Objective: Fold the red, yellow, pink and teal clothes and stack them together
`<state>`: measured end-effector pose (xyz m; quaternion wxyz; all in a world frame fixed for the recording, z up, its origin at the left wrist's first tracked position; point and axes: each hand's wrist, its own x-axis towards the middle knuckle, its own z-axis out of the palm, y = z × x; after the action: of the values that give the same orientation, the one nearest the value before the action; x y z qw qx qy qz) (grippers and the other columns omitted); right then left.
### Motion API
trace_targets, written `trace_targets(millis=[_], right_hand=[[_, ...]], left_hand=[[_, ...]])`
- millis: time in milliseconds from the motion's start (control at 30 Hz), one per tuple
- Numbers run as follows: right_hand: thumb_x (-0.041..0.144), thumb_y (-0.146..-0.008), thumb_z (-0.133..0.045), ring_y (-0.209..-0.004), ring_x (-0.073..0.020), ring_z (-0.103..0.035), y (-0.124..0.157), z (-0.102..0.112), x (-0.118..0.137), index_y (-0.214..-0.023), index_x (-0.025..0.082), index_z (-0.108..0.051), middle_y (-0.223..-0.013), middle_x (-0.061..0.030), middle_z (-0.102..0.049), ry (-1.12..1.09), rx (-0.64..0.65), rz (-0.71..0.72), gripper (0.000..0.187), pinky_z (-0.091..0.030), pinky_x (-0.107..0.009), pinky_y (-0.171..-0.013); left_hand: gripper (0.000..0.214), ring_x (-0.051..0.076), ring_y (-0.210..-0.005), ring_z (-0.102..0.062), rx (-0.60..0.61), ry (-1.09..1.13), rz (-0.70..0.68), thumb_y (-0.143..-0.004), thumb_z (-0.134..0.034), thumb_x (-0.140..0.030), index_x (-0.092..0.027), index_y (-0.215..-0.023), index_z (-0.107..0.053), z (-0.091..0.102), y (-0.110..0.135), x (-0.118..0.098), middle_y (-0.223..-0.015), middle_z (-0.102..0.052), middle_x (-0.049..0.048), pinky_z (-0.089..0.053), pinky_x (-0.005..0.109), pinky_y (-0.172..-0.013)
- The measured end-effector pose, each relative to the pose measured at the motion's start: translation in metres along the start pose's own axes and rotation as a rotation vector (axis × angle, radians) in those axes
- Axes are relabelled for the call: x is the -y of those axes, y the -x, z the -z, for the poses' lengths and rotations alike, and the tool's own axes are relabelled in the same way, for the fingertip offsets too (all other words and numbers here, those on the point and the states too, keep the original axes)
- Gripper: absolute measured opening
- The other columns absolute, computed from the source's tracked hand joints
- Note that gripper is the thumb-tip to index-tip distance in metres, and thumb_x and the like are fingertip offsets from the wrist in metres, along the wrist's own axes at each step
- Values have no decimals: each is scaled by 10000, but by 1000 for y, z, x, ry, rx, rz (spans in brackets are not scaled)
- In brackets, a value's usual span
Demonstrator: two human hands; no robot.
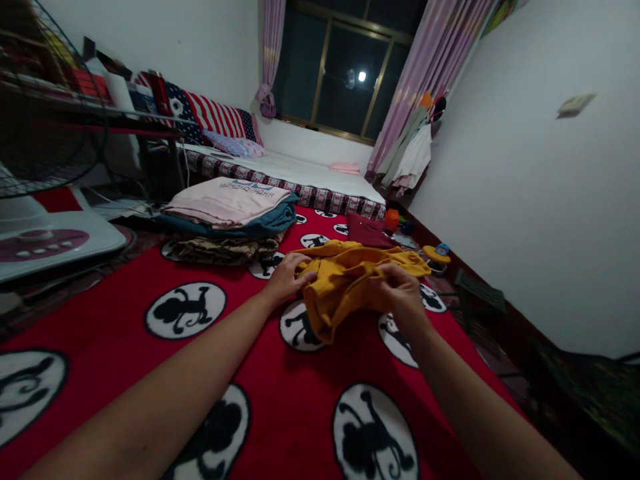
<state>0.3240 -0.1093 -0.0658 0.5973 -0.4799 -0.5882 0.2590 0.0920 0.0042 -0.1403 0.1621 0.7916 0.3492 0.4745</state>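
A crumpled mustard-yellow garment [340, 273] lies bunched on the red blanket [280, 373], part of it lifted; its exact kind does not show. My left hand [290, 277] grips its left side, with thumb and fingers closed on the cloth. On the right, my right hand [403, 293] pinches a fold of the same garment and holds it raised. Some of the fingertips are hidden in the fabric. Beyond my left hand stands a pile of folded clothes, with a pale pink shirt [225, 202] on top, a teal piece [273, 217] under it and a brown one [225, 250] at the bottom.
A folded maroon garment [369, 230] lies behind the yellow one. At the left stand a fan [45, 227] and a cluttered desk [140, 127]. A second bed [300, 165] is below the window. Along the right wall are a yellow stool [436, 255] and hanging clothes [415, 153].
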Motion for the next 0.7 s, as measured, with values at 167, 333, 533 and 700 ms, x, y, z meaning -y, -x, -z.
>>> trace_targets(millis=[167, 333, 533, 700], right_hand=[[366, -614, -715, -747, -181, -617, -5, 94, 6, -860, 179, -636, -851, -22, -638, 47, -573, -13, 319, -520, -334, -687], [212, -644, -615, -1078, -288, -571, 11, 113, -4, -902, 181, -642, -1160, -125, -577, 768, -632, 200, 261, -508, -419, -825], [340, -796, -634, -1171, -287, -532, 35, 34, -6, -1138, 217, -587, -1235, -114, -593, 901, 135, 388, 366, -420, -483, -1001], [390, -790, -643, -1306, -330, -391, 39, 12, -47, -1402, 166, -367, -1441, -174, -404, 1076, 76, 126, 708, -386, -497, -1023]], left_hand=[[264, 224, -1123, -546, -124, -37, -63, -810, -659, -319, -178, -1033, -652, 1, -2, -10, -1164, -564, 96, -454, 374, -989], [170, 187, -911, -590, -114, -200, -225, -888, -572, -318, -183, -839, -664, 6, 0, -28, -915, -615, 60, -484, 325, -844], [264, 221, -1022, -585, 356, -291, -458, -878, -576, -307, -194, -1107, -647, -20, 15, -57, -1121, -634, 88, -475, 343, -880], [556, 316, -1152, -525, 316, -433, -164, -818, -622, -302, -188, -1347, -495, -38, 15, -61, -1280, -547, 153, -463, 450, -939]])
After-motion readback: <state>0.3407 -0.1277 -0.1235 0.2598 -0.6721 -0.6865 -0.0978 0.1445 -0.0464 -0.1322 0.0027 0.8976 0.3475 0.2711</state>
